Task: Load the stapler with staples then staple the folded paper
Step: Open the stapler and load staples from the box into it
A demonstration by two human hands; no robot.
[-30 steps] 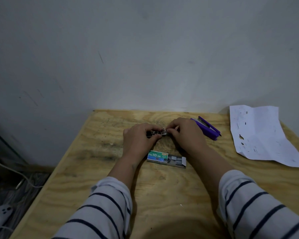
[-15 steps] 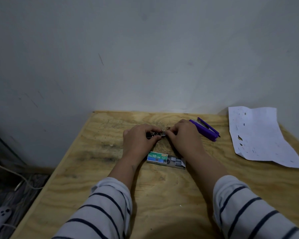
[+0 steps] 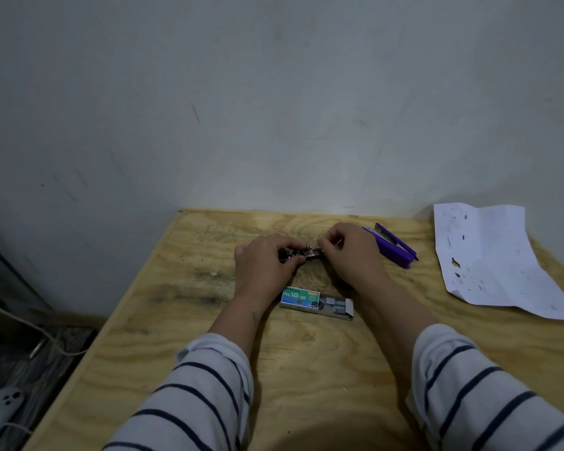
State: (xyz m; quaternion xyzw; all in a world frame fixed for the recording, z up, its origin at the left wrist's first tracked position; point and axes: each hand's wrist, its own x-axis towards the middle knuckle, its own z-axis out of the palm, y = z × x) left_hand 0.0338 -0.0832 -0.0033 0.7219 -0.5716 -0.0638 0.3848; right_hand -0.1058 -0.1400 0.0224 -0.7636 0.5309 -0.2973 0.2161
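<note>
A small black and silver stapler (image 3: pixel 298 253) is held just above the plywood table (image 3: pixel 183 288) between both hands. My left hand (image 3: pixel 267 265) grips its dark left end. My right hand (image 3: pixel 352 252) pinches its silver metal right end; what sits under those fingertips is hidden. In front of my hands lies a green and blue staple box (image 3: pixel 300 297), its tray slid out to the right and showing grey staples (image 3: pixel 334 304). The creased white paper (image 3: pixel 489 258) lies flat at the table's right side, apart from both hands.
A purple stapler (image 3: pixel 393 247) lies opened behind my right hand, near the grey wall (image 3: pixel 274 109). The table's left edge drops to a floor with a white cable (image 3: pixel 30 323) and a white plug (image 3: pixel 5 402).
Both hands stay together on the small stapler at the same spot. Only slight finger movement and a small shift of the camera show.
</note>
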